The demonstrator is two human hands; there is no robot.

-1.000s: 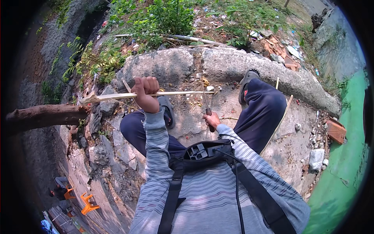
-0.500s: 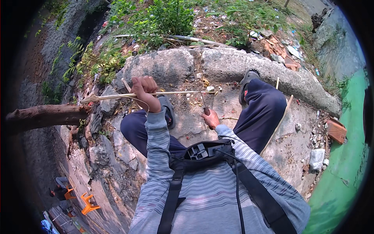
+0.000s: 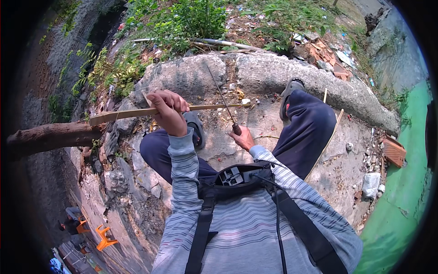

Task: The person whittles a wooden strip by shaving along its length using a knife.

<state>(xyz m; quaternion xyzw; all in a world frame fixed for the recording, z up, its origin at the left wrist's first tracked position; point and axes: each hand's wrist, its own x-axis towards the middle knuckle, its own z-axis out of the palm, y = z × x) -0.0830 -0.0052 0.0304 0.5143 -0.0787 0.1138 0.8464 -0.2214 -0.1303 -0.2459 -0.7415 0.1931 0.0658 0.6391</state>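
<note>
My left hand point(image 3: 168, 112) is closed around a long strip of split wood or bamboo point(image 3: 119, 114), held level across in front of me. Its wider end sticks out to the left; the thin end reaches right past the knife. A thin pale piece point(image 3: 146, 97) also shows beside the left thumb, partly hidden by the hand. The knife point(image 3: 236, 129) has a brown handle and a long narrow blade, and my right hand point(image 3: 244, 139) grips it by the handle. Its blade slants up to the far left, crossing the strip in the picture; whether they touch, I cannot tell.
A broken concrete kerb point(image 3: 283, 73) curves beyond my feet. A thick brown branch point(image 3: 54, 135) comes in at the left. Thin sticks point(image 3: 326, 144) lie by my right leg. An orange-brown block point(image 3: 394, 151) and a white bundle point(image 3: 371, 185) lie beside green water point(image 3: 406, 201).
The strip has turned in my left hand, so a broader, browner face shows. My right hand has shifted slightly left, and the knife blade now tilts farther left and shows longer.
</note>
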